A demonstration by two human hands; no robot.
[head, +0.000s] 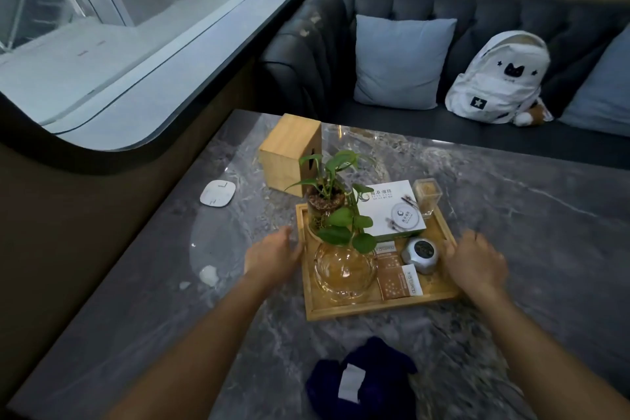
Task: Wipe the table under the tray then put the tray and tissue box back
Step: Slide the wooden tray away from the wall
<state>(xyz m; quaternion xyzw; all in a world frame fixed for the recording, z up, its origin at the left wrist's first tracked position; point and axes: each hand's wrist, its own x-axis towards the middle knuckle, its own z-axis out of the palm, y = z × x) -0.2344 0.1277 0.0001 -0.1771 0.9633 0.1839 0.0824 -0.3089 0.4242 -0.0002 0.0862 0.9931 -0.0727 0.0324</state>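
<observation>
A wooden tray rests on the grey marble table. It carries a potted plant, a glass bowl, a white box, a small jar, a round silver gadget and paper packets. My left hand is at the tray's left rim, fingers apart, touching or nearly touching it. My right hand is at the right rim, slightly blurred, fingers curled over the edge. A wooden tissue box stands upright just behind the tray. A dark blue cloth lies crumpled on the table near me.
A white square coaster lies left of the tissue box. Small white scraps sit left of my left hand. A dark sofa with pillows and a white backpack runs behind the table. A window is on the left.
</observation>
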